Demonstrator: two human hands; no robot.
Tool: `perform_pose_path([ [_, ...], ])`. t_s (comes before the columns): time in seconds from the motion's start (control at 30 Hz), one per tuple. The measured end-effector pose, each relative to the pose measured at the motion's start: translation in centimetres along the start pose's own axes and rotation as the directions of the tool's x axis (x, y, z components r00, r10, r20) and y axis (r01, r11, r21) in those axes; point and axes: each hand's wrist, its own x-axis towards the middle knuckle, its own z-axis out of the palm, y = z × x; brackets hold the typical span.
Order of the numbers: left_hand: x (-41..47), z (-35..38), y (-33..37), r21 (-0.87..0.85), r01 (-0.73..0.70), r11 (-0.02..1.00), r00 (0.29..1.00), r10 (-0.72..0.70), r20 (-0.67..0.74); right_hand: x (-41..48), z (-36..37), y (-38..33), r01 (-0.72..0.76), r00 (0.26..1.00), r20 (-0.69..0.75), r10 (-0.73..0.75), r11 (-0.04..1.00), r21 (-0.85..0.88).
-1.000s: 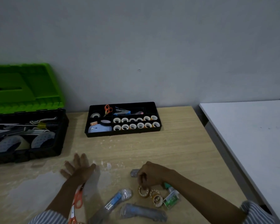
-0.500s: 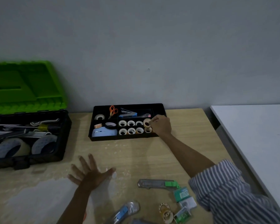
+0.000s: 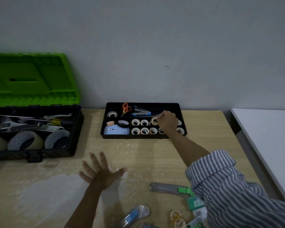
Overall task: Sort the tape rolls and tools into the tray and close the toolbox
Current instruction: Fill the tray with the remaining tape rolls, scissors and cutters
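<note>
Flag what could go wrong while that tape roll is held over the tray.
1. The right hand pinches the tape roll over a tray compartment crowded with small rolls; it may not seat and could tip neighbours.
2. The striped sleeve hangs above the utility knife and loose rolls; drawing back might sweep them off the table.
</note>
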Motion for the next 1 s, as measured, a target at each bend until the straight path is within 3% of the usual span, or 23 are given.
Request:
perform_pose_path([
  [0.37, -0.3, -0.7, 0.3, -0.003, -0.043, 0.999, 0.999, 0.043, 0.007, -0.3, 0.3, 1.2, 0.021, 0.980, 0.196, -0.039, 0.995, 0.095],
  [0.47, -0.3, -0.9, 0.2, -0.003, -0.035, 0.999, 0.999, 0.035, -0.010, -0.8, -0.2, 1.8, 0.073, 0.980, 0.173, -0.099, 0.986, 0.146],
  [0.63, -1.3, -1.0, 0.7, -0.015, -0.040, 0.999, 0.999, 0.039, -0.038, -4.3, -1.9, 2.5, 0.251, 0.965, 0.014, -0.263, 0.934, 0.255],
  [0.7, -1.7, -1.1, 0.9, -0.010, -0.032, 0.999, 0.999, 0.031, -0.045, -6.7, -2.8, 2.9, 0.246, 0.944, 0.117, -0.309, 0.894, 0.376],
  [0.77, -2.0, -1.4, 1.0, -0.012, -0.047, 0.999, 0.998, 0.047, -0.038, -9.2, -3.6, 3.8, 0.260, 0.858, 0.333, -0.391, 0.890, 0.376],
  [0.87, -2.6, -1.3, 1.3, 0.010, -0.051, 0.999, 0.995, 0.052, -0.084, -12.3, -4.7, 5.6, 0.346, 0.623, 0.656, -0.427, 0.902, 0.258],
  [1.0, -4.0, -0.4, 2.1, 0.041, -0.042, 0.998, 0.977, 0.050, -0.208, -15.5, -5.9, 8.2, 0.419, 0.415, 0.846, -0.334, 0.896, 0.148],
])
